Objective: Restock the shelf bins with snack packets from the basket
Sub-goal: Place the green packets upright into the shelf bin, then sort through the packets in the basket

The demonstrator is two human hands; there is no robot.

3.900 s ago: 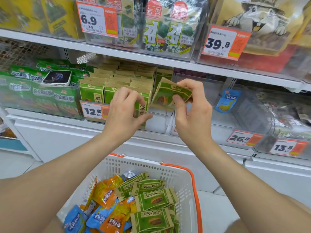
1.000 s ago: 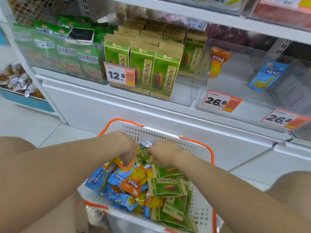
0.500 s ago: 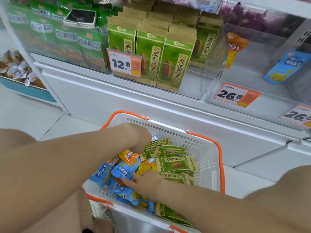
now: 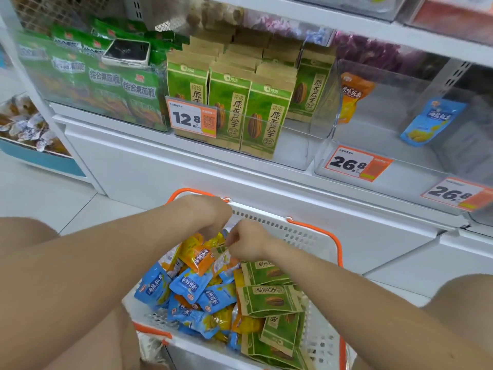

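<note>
A white basket with an orange rim (image 4: 316,237) sits low in front of me, full of green packets (image 4: 269,299), blue packets (image 4: 188,285) and orange packets (image 4: 198,259). My left hand (image 4: 210,213) reaches down at the basket's far edge with its fingers curled among the packets; what it holds is hidden. Beside it, my right hand (image 4: 248,240) pinches the edge of a packet with curled fingers. On the shelf above, a clear bin (image 4: 301,148) holds upright green seed packets (image 4: 264,118).
Right of that bin, a clear bin holds one orange packet (image 4: 356,92), and a further one holds a blue packet (image 4: 429,121). A phone (image 4: 128,53) lies on green bags (image 4: 106,81) in the left bin. Orange price tags (image 4: 192,118) line the shelf front. White tiled floor lies to the left.
My right hand has moved from the blue and orange packets at the basket's near side up to the far end beside my left hand. The view has tilted slightly.
</note>
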